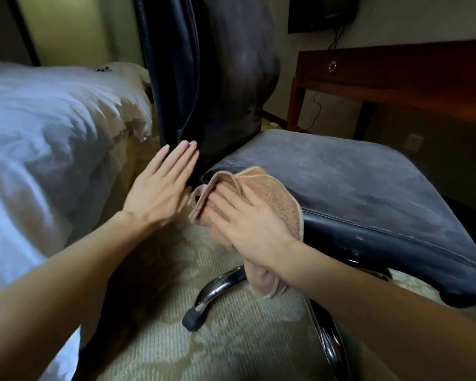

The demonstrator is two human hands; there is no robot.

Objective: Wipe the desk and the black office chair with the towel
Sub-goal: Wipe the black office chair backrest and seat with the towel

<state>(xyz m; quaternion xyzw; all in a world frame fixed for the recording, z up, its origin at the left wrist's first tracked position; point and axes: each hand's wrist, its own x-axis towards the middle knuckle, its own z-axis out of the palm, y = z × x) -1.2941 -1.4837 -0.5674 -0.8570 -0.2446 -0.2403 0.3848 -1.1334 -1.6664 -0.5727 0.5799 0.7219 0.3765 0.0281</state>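
Two big things filled the room. A bed point(39, 133) with a rumpled white duvet stood on the left, and the black office chair point(368, 188) stood in the middle with its seat dusty and scuffed. The chair's tall backrest point(217, 78) rose upright just beside the bed. Patterned pale carpet point(231, 347) ran beneath both. The desk point(396, 70), of dark reddish wood, stood against the far wall on the right, well apart from the hands, with a cable hanging behind it. A chrome chair base point(220, 287) showed under the seat, ending in a black foot point(193, 320).

The towel point(275, 196), pinkish tan, lay bunched over the seat's near-left corner. One fold lapped over the fingertips and a tail hung down past the seat edge. The right hand point(245, 221) lay flat on top and pressed the towel against the seat. Its fingers were nearly straight and not clenched, and the thumb was hidden. The left hand point(160, 191) held nothing. Its fingers were straight and together, with the tips at the lower side edge of the backrest. Contact there couldn't be told. A small ring pull point(332, 66) sat on the desk drawer.
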